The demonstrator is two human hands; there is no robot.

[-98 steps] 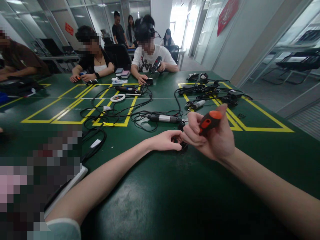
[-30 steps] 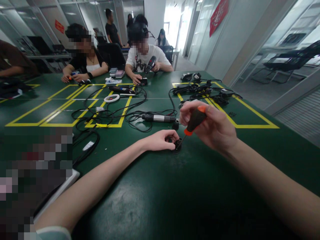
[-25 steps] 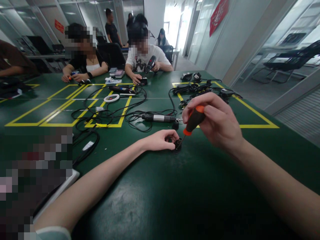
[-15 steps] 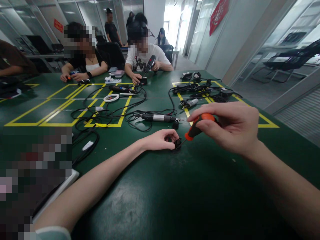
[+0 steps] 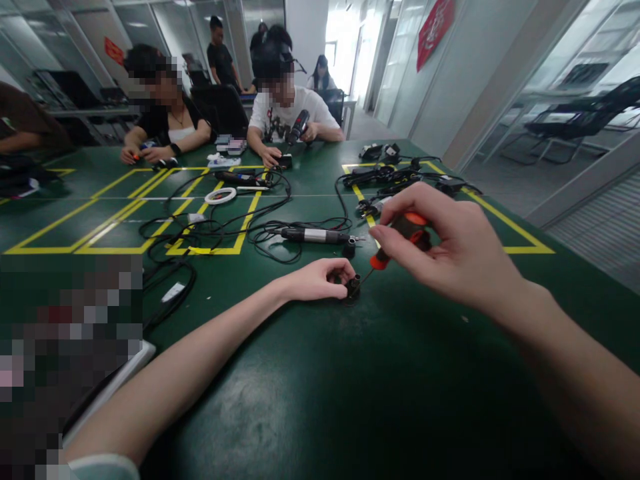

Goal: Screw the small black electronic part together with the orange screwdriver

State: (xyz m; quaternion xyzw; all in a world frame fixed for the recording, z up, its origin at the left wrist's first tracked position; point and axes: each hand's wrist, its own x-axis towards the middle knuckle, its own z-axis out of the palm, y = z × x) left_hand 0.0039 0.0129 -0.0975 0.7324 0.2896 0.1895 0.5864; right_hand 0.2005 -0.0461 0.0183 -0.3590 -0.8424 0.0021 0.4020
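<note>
Left hand (image 5: 323, 280) pinches a small black part (image 5: 354, 285) at its fingertips on the green table (image 5: 325, 373); right hand (image 5: 445, 250) grips an orange-and-black screwdriver (image 5: 381, 258) in curled fingers, shaft slanting down from them to the part.

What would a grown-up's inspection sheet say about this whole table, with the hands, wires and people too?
Surface: green table with yellow tape outlines.
Job's things: screwdriver, tilted, its shaft reaching toward a small black part; tip contact too small to tell.
Clutter: white ring; black-and-silver tool.
Hands: left hand holds the small black part; right hand grips the screwdriver.
Cables: black cables, tangled and looped.
Surroundings: across the table, a person in white holds a drill-like tool; others sit or stand nearby.
</note>
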